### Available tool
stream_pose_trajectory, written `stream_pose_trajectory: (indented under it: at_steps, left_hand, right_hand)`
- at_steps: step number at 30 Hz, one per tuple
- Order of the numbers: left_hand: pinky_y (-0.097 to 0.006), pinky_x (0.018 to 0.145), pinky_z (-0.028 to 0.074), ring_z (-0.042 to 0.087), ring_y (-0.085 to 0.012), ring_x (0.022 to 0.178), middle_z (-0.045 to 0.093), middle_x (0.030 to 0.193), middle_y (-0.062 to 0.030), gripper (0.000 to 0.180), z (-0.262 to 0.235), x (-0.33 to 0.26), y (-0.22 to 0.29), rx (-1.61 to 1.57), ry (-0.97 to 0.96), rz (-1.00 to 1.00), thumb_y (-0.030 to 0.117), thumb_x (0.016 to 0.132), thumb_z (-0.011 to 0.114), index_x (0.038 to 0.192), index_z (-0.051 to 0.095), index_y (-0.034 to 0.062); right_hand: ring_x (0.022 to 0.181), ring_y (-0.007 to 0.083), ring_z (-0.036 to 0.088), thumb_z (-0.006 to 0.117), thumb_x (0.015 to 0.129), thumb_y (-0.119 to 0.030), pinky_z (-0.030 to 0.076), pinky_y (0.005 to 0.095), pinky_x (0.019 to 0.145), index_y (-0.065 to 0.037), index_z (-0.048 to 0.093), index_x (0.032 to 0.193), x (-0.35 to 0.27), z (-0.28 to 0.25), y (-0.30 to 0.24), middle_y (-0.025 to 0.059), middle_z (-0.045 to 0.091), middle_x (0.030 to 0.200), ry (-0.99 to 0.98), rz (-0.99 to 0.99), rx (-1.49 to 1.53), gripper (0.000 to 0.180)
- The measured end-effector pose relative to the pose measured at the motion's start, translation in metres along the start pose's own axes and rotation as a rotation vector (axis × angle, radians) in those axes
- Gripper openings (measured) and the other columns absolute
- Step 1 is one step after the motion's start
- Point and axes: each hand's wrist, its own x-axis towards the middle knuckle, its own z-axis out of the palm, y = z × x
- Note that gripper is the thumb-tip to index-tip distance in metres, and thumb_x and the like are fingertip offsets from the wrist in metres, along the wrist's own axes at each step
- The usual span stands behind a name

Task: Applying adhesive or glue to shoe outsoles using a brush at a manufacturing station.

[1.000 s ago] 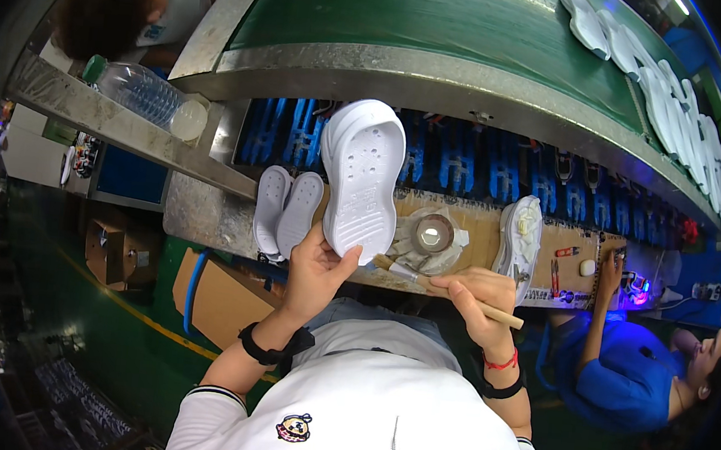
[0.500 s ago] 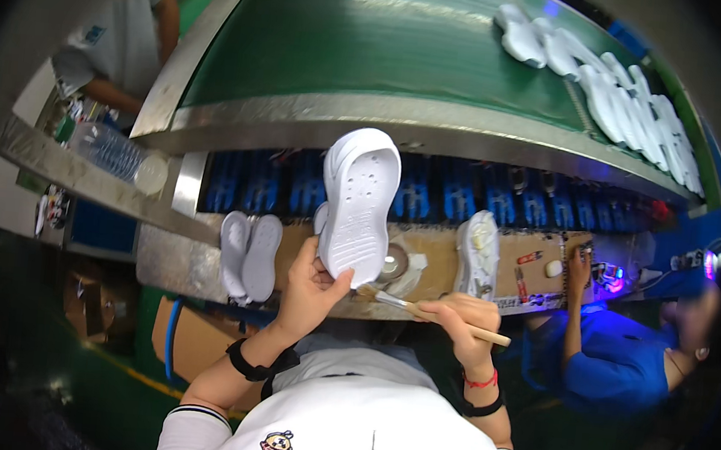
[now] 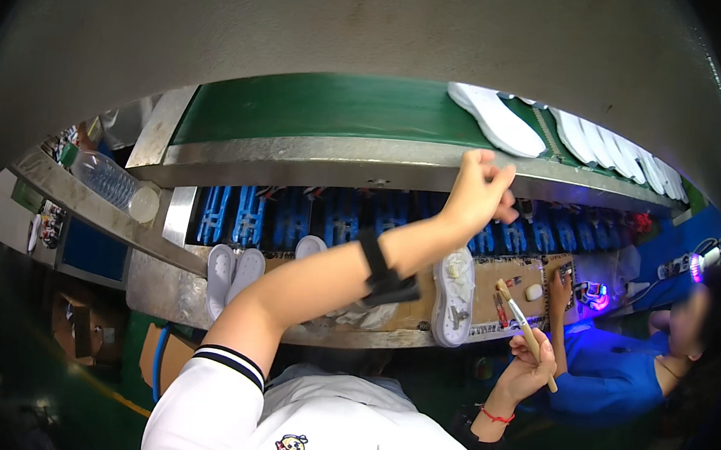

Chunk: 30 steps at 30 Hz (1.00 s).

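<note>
My left hand (image 3: 478, 192) is stretched up and to the right, in front of the conveyor's metal rim. Its fingers are apart and hold nothing. Just beyond them a white shoe sole (image 3: 500, 121) lies on the green conveyor belt (image 3: 328, 111). Lower right, my right hand (image 3: 528, 368) is closed around a paintbrush (image 3: 527, 330) with a wooden handle, its bristles pointing up and left. Between my hands, on the bench, sits a white clog-shaped sole (image 3: 454, 306) with pale scraps and small bits in it. My left forearm covers part of the bench.
More white soles (image 3: 599, 143) line the belt's right side. Two soles (image 3: 232, 274) stand at the bench's left, near a plastic bottle (image 3: 115, 182). Blue fixtures (image 3: 246, 215) fill the space under the belt. A grey panel (image 3: 352, 27) overhangs the top. A person in blue (image 3: 614, 363) sits at right.
My left hand has let go of the white sole and reached across to the right. My right hand has moved right and down with the brush, now tilted upward. The view has shifted.
</note>
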Motion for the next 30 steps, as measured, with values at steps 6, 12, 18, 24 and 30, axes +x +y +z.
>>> stream_pose_trajectory:
  at_steps: [6, 12, 18, 24, 30]
  left_hand:
    - [-0.026, 0.072, 0.043, 0.046, -0.0145, 0.084, 0.043, 0.097, -0.006, 0.049, -0.173, -0.123, -0.052, 0.756, 0.479, 0.507, 0.008, 0.076, 0.07, 0.114, 0.04, 0.0045]
    - [-0.043, 0.088, 0.036, 0.043, -0.037, 0.103, 0.044, 0.109, -0.0209, 0.059, -0.391, -0.273, -0.071, 1.716, 0.945, 0.03, 0.012, 0.063, 0.075, 0.11, 0.043, 0.0001]
    - [-0.04, 0.067, 0.046, 0.055, -0.032, 0.071, 0.055, 0.083, -0.0149, 0.033, -0.441, -0.318, -0.069, 1.57, 0.72, -0.212, 0.013, 0.064, 0.076, 0.087, 0.055, 0.0005]
    - [-0.031, 0.067, 0.054, 0.06, -0.0171, 0.089, 0.056, 0.103, -0.0109, 0.038, -0.376, -0.289, -0.025, 0.374, 0.838, -0.455, 0.008, 0.086, 0.058, 0.119, 0.041, 0.0032]
    - [-0.033, 0.087, 0.05, 0.057, -0.0204, 0.105, 0.055, 0.116, -0.0115, 0.05, -0.247, -0.26, 0.005, 0.212, 0.431, -0.158, -0.007, 0.081, 0.057, 0.127, 0.039, -0.0003]
  right_hand:
    - [0.058, 0.023, 0.062, 0.048, 0.083, -0.022, 0.045, 0.0246, 0.053, 0.012, 0.063, 0.085, -0.019, 0.019, 0.012, 0.0205, 0.064, 0.069, -0.223, 0.09, -0.056, 0.037]
    - [0.059, 0.0213, 0.062, 0.048, 0.084, -0.018, 0.044, 0.0237, 0.054, 0.014, 0.063, 0.087, -0.038, 0.036, 0.043, 0.0209, 0.065, 0.071, -0.449, 0.199, -0.135, 0.036]
    - [0.061, 0.0177, 0.061, 0.046, 0.087, -0.015, 0.044, 0.0228, 0.055, 0.012, 0.065, 0.088, -0.052, 0.06, 0.051, 0.0179, 0.067, 0.074, -0.629, 0.285, -0.167, 0.033]
    - [0.064, 0.0177, 0.063, 0.046, 0.088, -0.015, 0.044, 0.023, 0.055, 0.011, 0.065, 0.09, -0.059, 0.066, 0.057, 0.0175, 0.067, 0.075, -0.696, 0.355, -0.202, 0.032]
    - [0.067, 0.0177, 0.064, 0.048, 0.088, -0.014, 0.046, 0.023, 0.057, 0.009, 0.066, 0.09, -0.068, 0.086, 0.039, 0.0169, 0.068, 0.077, -0.891, 0.361, -0.173, 0.029]
